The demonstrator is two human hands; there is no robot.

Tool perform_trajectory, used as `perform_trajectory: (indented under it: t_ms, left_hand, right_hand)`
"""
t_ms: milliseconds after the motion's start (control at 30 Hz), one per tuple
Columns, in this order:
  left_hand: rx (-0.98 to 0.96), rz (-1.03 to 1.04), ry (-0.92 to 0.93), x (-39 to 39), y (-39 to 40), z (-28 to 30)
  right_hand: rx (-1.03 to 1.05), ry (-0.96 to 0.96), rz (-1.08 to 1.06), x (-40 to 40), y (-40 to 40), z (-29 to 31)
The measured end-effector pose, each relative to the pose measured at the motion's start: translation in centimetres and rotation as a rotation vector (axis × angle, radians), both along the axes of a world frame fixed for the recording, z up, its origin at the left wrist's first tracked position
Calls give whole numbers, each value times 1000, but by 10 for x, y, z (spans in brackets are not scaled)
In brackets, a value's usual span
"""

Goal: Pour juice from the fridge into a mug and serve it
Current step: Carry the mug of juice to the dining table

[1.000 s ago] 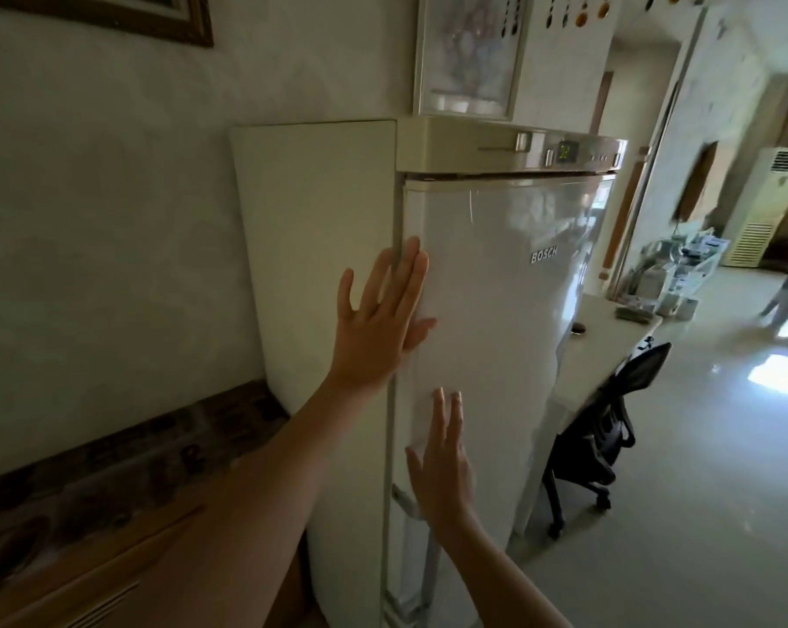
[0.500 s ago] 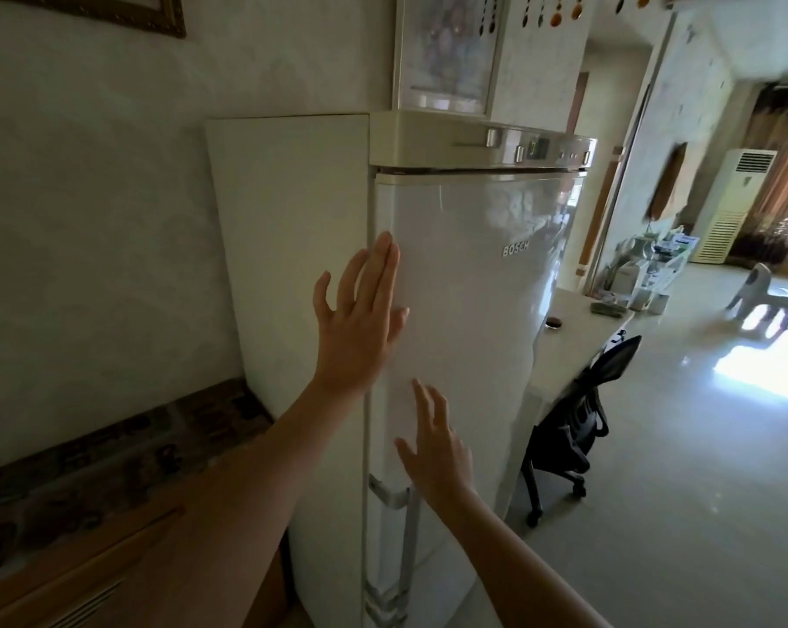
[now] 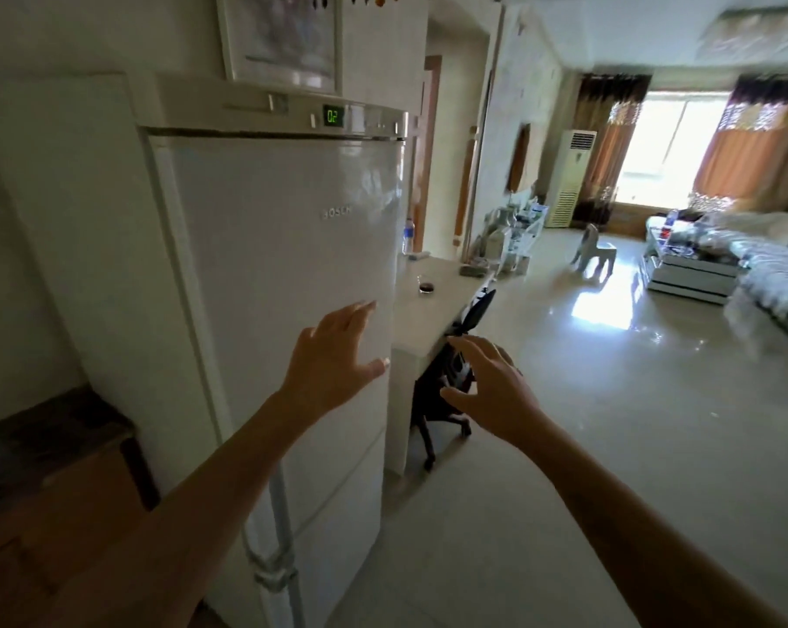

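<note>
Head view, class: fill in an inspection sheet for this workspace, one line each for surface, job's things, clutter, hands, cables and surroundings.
Surface: white desk right of the fridge, mostly bare.
Job's things: fridge, upper door shut, display lit green; no juice or mug seen.
Clutter: small dark round object and a flat grey item on the desk; water bottle at the back.
Hands: left hand open, fingers spread, in front of the fridge door near its right edge; right hand open, empty, in the air off the door.
Cables: nothing seen.
Surroundings: black office chair under the desk, standing air conditioner, curtained window, shiny tiled floor.
</note>
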State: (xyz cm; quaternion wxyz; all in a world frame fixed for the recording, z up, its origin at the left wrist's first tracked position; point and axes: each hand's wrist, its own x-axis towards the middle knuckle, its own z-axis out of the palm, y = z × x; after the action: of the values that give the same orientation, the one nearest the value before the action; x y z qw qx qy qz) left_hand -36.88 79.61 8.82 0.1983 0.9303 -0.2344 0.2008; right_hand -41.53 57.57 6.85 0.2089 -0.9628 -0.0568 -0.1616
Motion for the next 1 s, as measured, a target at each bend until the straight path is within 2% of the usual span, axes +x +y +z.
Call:
perform_trajectory:
  t_ms: [133, 300, 467, 700, 1000]
  left_hand:
    - [83, -70, 124, 9, -45, -14]
    - [185, -108, 200, 49, -91, -30]
    - [219, -91, 200, 114, -135, -41]
    - [171, -92, 278, 207, -214, -51]
    - [186, -73, 312, 323, -339, -72]
  right_hand:
    - [-71, 83, -56, -18, -61, 2]
    - [-60, 110, -82, 0, -119, -6]
    - [-101, 127, -70, 61, -167, -10]
    - [-76, 129, -63, 157, -241, -10]
    - [-44, 142, -41, 269, -376, -28]
